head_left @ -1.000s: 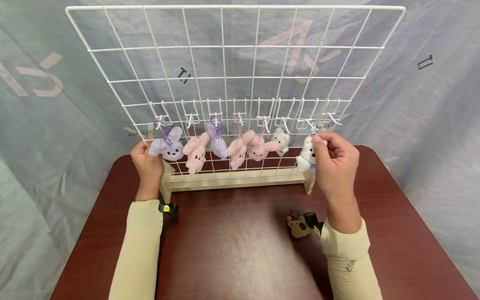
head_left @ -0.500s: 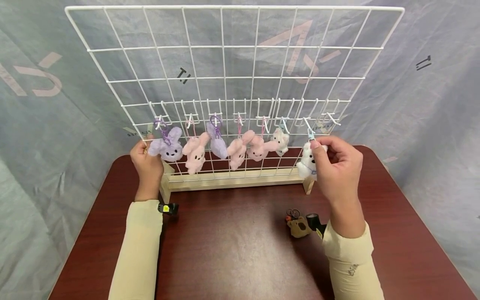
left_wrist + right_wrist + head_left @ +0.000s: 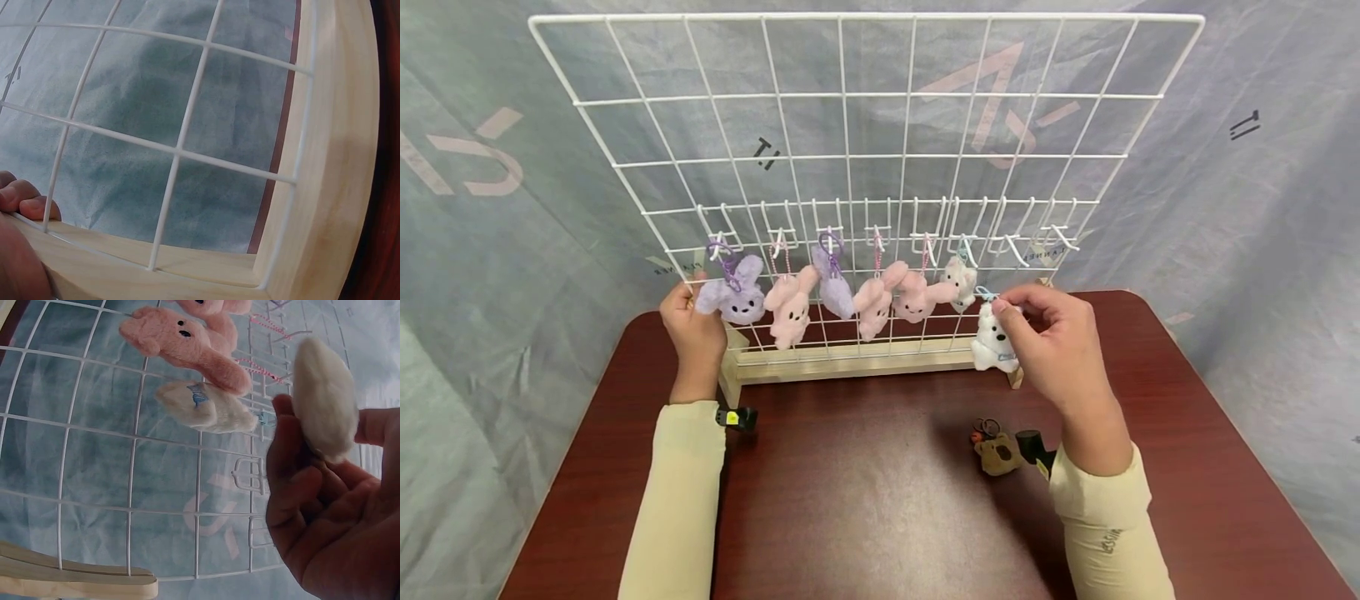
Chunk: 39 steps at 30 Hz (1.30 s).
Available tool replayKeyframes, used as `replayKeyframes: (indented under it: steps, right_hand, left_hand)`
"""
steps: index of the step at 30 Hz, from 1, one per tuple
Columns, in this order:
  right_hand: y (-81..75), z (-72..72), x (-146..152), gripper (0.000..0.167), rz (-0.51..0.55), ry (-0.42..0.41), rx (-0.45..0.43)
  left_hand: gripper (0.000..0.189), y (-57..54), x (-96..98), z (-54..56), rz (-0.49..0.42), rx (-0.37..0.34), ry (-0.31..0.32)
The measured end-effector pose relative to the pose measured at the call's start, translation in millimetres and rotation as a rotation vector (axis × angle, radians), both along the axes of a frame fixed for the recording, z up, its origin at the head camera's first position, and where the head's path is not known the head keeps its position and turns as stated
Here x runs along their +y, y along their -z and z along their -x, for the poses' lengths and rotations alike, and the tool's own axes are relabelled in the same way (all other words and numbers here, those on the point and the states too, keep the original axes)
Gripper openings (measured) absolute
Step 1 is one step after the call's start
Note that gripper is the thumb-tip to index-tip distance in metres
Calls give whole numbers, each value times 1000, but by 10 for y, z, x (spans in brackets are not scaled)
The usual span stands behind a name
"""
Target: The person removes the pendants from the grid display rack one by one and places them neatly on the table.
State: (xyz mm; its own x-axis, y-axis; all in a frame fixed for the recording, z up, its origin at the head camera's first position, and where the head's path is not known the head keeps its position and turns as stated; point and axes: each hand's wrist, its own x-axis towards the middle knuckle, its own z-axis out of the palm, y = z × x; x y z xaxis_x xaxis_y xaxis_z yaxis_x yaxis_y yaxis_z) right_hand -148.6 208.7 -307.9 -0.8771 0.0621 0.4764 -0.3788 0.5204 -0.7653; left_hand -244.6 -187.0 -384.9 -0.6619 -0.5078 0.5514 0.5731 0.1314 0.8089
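Observation:
My right hand (image 3: 1060,342) pinches a white plush keychain (image 3: 994,343) by its top, just in front of the wire grid; its light-blue strap (image 3: 986,292) sticks out above the fingers. In the right wrist view the plush (image 3: 325,400) appears from behind, between thumb and fingers. At the far left, my left hand (image 3: 694,329) grips the side of the rack; in the left wrist view its fingers (image 3: 25,197) curl round the wooden frame (image 3: 119,262). On hooks across the white grid (image 3: 865,16) hang purple plush bunnies (image 3: 743,307), pink ones (image 3: 792,308) and another white plush (image 3: 961,283).
Two wire hooks (image 3: 1017,250) stick out at the grid's right end. A wooden base (image 3: 857,360) carries the rack on the dark red table (image 3: 850,500). A brown plush keychain (image 3: 997,456) with a ring lies beside the right wrist camera (image 3: 1033,446).
The white plush keychain has come off its hook at the right, moving down and left in my right hand. My left hand has stayed on the rack.

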Motion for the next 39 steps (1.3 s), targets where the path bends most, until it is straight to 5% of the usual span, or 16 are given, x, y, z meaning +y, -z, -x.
replayKeyframes:
  steps: [6,11,18,28,39]
  right_hand:
    - [18,22,64,12,-185,-141,-119]
    - [59,65,83,13,-320,-324,-135]
    - [146,143,65,17,-431,-512,-210]
    - [235,201,64,12,-520,-557,-401]
    - [379,273,99,14,-571,-634,-467]
  left_hand:
    - [49,104,-66,84,-30,-21,8]
    - [50,230,-142,171,-21,-38,-10]
    - [48,203,-132,170,15,-25,-37]
    - [48,-32,-6,-19,-17,-38,4]
    - [48,-25,-2,-11,-17,-25,11]
